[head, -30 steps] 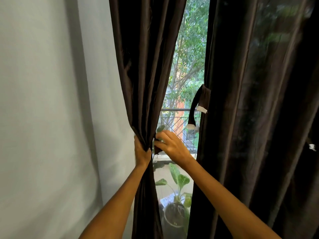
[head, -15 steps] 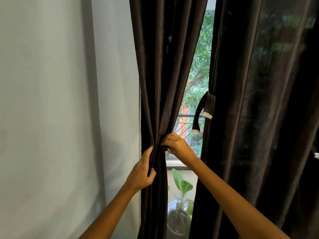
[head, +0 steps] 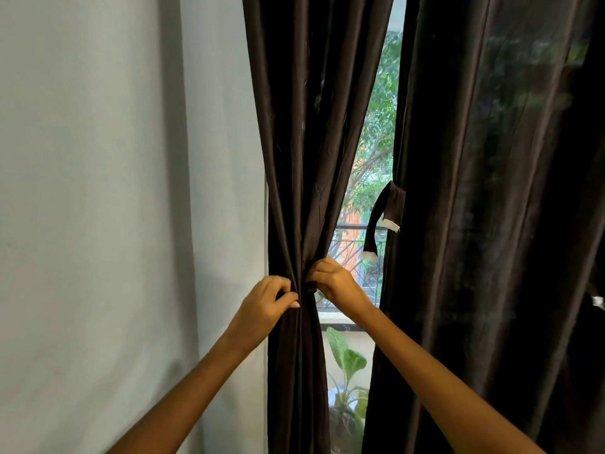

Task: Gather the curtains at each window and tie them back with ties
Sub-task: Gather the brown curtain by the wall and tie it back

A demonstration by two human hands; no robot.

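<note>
Head view: left hand (head: 265, 309) and right hand (head: 334, 283) grip the gathered curtain (head: 301, 191), perhaps its tie too.

The dark brown fabric left curtain (head: 301, 158) is gathered right beside the pale grey wall (head: 98, 191) at 9 o'clock. The dark brown right curtain (head: 491, 224) hangs at 3 o'clock, a loose dark fabric tie strap (head: 379, 217) dangling off its inner edge. A green leafy potted plant (head: 347, 381) is seen behind the gap at 6 o'clock.

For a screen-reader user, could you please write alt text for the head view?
Both hands, left hand and right hand, grip the gathered left curtain at its waist. A loose tie hangs from the ungathered right curtain; greenery shows between.
</note>
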